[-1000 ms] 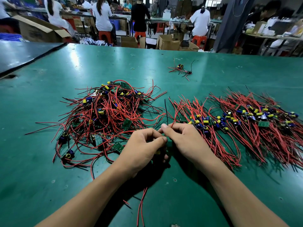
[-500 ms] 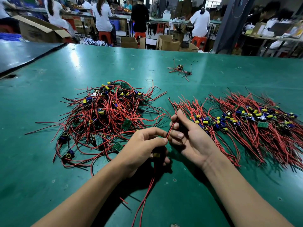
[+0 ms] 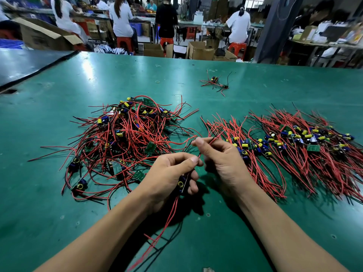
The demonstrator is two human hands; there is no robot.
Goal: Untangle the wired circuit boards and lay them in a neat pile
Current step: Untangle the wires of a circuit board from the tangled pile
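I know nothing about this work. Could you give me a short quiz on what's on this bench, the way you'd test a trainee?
1. True or false: the left hand holds a circuit board with wires hanging below it.
2. Where is the tangled heap? A) to the left of the hands B) to the right of the hands C) inside a cardboard box
3. Fill in: the right hand pinches a ___ wire.

Key: 1 true; 2 A; 3 red.
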